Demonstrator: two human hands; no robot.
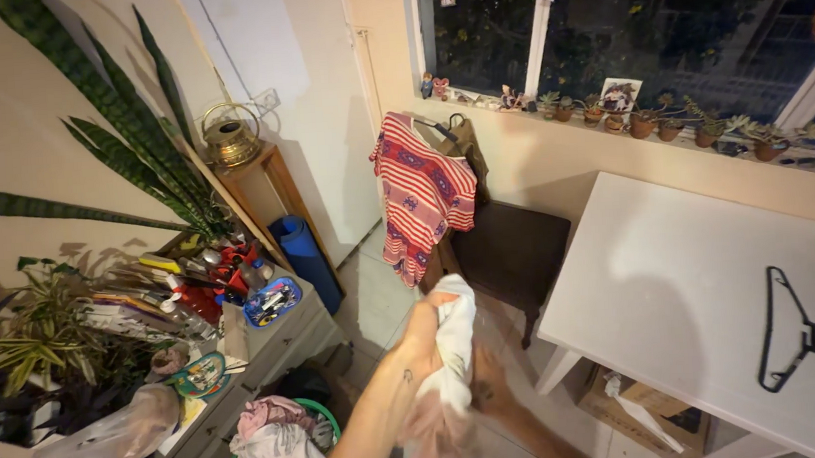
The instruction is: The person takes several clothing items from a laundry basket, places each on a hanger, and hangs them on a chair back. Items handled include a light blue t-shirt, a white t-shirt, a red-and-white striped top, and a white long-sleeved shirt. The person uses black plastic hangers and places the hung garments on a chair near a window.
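Holding a white cloth [454,350], the left hand [422,338] has its fingers shut tight around the top of it. The cloth hangs down from that grip, and a pinkish bit of it looks blurry lower down. The right hand [487,381] is just beside the grip, a little lower, and it touches the cloth too. It is in shadow and blurry, so I cannot tell if its fingers are shut.

Below the grip and off to the left sits a green basket [320,417] with a pile of clothes [275,449] in it. Past the grip, farther away, a red striped shirt [419,195] hangs over the back of a dark chair [509,251]. To the right of the grip is a white table [679,286], and a black hanger [797,331] lies flat on it, well apart from both hands.
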